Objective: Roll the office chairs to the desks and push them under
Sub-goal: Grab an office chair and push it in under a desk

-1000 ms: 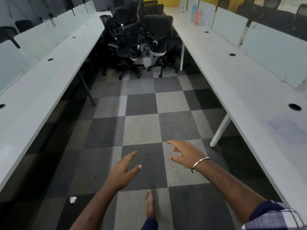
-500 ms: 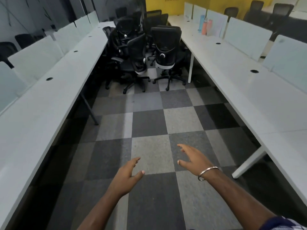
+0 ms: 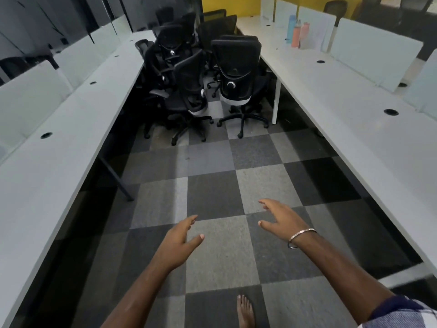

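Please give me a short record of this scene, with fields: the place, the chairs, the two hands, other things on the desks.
place: aisle of checkered carpet between left desk and right desk
chairs: black office chairs clustered at the far end of the aisle, none pushed under a desk
left hand: open, held out, holds nothing
right hand: open, held out, holds nothing, bracelet on wrist
other: bottles on right desk

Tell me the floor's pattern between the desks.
Checkerboard carpet tiles in light grey, dark grey and black; head view.

Open aisle (image 3: 212, 185) before clustered chairs (image 3: 203, 81)
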`<action>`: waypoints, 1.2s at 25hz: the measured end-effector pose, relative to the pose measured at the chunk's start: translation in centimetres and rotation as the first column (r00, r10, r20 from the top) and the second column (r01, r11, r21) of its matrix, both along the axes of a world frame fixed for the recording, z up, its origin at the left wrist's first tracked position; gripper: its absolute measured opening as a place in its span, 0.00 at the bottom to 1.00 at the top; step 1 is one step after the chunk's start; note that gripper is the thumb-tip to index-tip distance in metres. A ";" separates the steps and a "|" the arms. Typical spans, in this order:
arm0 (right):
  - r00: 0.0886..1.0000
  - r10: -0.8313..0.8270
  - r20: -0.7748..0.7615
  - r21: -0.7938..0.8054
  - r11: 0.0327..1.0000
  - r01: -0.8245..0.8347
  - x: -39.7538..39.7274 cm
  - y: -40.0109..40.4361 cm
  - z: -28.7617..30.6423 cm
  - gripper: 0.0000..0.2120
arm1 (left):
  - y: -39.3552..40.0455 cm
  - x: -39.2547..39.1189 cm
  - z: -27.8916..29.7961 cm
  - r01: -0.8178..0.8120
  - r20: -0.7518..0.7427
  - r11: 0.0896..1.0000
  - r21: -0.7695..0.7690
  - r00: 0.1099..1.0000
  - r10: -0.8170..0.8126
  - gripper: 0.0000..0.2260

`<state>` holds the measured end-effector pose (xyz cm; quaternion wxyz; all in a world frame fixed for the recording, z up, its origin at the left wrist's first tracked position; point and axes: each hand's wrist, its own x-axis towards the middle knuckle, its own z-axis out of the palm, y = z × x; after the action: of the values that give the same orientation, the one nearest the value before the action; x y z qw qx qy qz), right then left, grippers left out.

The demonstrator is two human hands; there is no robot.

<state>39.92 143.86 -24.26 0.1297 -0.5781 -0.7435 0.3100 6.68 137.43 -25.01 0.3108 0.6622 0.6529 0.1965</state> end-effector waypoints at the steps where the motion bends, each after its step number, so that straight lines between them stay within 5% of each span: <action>1: 1.000 0.008 -0.002 -0.015 1.000 -0.008 -0.3 2.4 0.2 0.31 | 2.2 -0.1 0.4 -0.005 0.008 1.000 -0.001 1.000 0.005 0.29; 12: 0.997 0.068 0.034 0.001 0.998 -0.068 -6.2 30.2 0.9 0.31 | 26.4 -4.9 -0.6 -0.205 -0.003 0.978 0.035 0.979 0.205 0.25; 19: 0.997 0.075 0.032 0.057 0.995 -0.077 -12.9 47.7 2.1 0.27 | 44.2 -11.3 -1.4 -0.189 0.018 0.982 0.027 0.982 0.189 0.24; 30: 0.997 -0.074 0.012 -0.087 0.993 0.074 -14.7 69.3 -0.4 0.21 | 68.3 -18.4 -1.0 -0.157 -0.151 0.987 0.024 0.976 0.159 0.27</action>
<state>25.23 213.17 -24.69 0.1124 -0.6118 -0.7078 0.3348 -11.72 205.68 -26.01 0.2392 0.6232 0.7241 0.1733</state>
